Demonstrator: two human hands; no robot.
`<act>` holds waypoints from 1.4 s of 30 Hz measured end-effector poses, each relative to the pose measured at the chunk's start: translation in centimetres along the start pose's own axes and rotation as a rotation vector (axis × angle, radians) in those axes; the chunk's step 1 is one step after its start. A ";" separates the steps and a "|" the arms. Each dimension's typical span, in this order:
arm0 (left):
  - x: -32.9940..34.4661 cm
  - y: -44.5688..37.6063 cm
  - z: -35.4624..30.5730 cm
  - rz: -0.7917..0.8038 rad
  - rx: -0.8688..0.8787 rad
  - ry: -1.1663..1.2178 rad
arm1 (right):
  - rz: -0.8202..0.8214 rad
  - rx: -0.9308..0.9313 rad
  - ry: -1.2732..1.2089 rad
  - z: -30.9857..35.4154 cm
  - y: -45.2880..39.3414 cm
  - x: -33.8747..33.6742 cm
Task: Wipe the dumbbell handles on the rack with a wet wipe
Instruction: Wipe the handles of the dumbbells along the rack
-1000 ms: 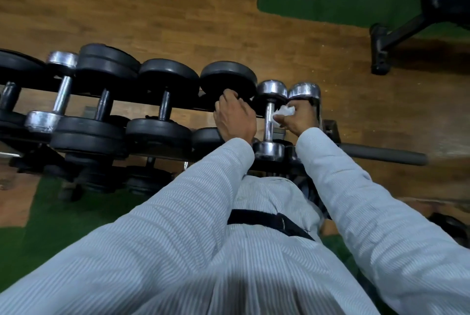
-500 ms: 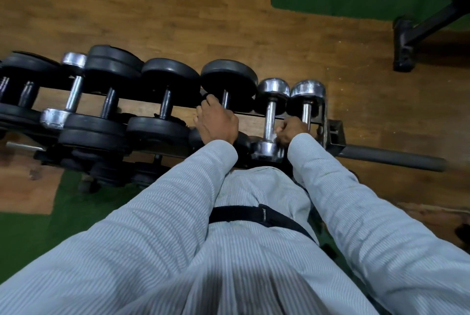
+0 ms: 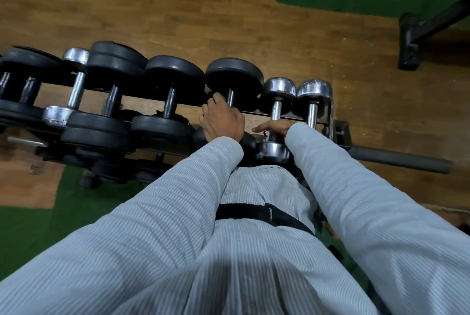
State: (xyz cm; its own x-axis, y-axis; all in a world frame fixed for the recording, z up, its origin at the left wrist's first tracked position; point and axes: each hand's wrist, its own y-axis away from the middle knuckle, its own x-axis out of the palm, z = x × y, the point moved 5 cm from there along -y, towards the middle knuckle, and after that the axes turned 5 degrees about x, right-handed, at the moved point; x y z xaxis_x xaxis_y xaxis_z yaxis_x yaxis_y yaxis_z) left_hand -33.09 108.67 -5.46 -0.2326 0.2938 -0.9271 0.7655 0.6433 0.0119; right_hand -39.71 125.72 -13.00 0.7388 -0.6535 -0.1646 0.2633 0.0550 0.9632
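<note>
Rack point(image 3: 338, 134) carries the dumbbell row. Left hand point(image 3: 221, 121) curls round a black dumbbell's handle point(image 3: 230, 97). Beside it, right hand point(image 3: 276, 127) at the chrome dumbbell point(image 3: 276, 111) — grip and wipe hidden. Heavy, rigid; take handles mid-bar.

Lots getting hidden here

The sleeve point(image 3: 330, 159) is covering most of the right hand point(image 3: 276, 127), and the rack point(image 3: 339, 131) is running off the left edge.

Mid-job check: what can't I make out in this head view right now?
- Wet wipe: not visible; the right hand is mostly under its sleeve, so its grip is unclear.
- Left hand: fingers curl over the black dumbbell's handle; contact underneath is hidden.
- Rightmost chrome dumbbell: near end behind the right sleeve.
- Rack: lower tier dark, left end blurred and cut off.
</note>
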 end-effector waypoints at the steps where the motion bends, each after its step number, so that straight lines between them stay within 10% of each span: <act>1: 0.0 0.0 0.0 0.000 0.001 0.000 | -0.088 -0.017 0.110 0.2 -0.3 -0.1; 20: 0.2 0.0 0.4 -0.027 0.043 0.017 | -0.781 -0.316 -0.446 1.4 -0.1 -4.9; 29: 0.5 -0.1 0.2 -0.013 0.067 0.007 | -0.706 -0.207 -0.793 0.7 -0.9 -3.2; 42: 0.6 -0.3 0.0 0.009 0.072 -0.045 | -0.001 -0.080 -0.960 2.4 -2.3 -2.0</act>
State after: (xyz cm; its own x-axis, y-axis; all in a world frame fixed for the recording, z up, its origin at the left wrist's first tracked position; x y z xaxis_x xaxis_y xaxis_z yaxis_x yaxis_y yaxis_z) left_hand -33.46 108.67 -5.96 -0.1997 0.2659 -0.9431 0.8089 0.5880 -0.0055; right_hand -43.23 125.08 -14.38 -0.0746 -0.9908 0.1128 0.3311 0.0821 0.9400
